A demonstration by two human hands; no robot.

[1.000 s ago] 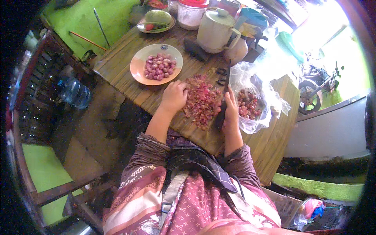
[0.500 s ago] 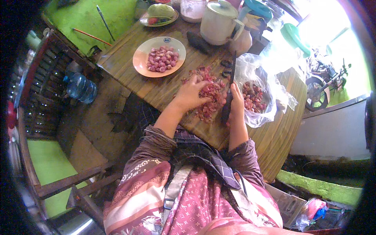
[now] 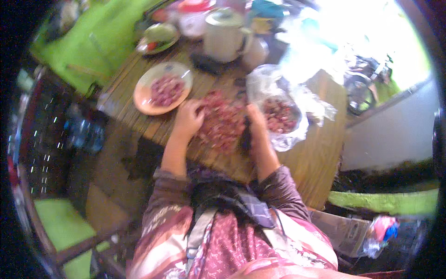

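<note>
A loose heap of reddish shallot skins (image 3: 220,123) lies on the wooden table between my hands. My left hand (image 3: 188,117) is at the heap's left edge, just below the plate, its fingers curled in; motion blur hides what they hold, if anything. On the heap's right side, my right hand (image 3: 257,122) is closed around a dark knife (image 3: 245,132), which is blurred and partly covered by the hand. Pinkish peeled shallots (image 3: 167,90) sit together on a pale round plate (image 3: 144,104). Right of my right hand, unpeeled shallots (image 3: 278,115) fill an open clear plastic bag (image 3: 297,135).
Behind the heap stand a lidded pale pitcher (image 3: 224,39) and a small plate (image 3: 173,43) with a green vegetable and something red. The table's (image 3: 311,172) near edge runs close to my lap. A blue water bottle (image 3: 86,135) is down on the left.
My left hand has come out of the skins toward their left edge, near the plate. My hands are farther apart. The whole view has shifted, moving the table things leftward, and is blurred.
</note>
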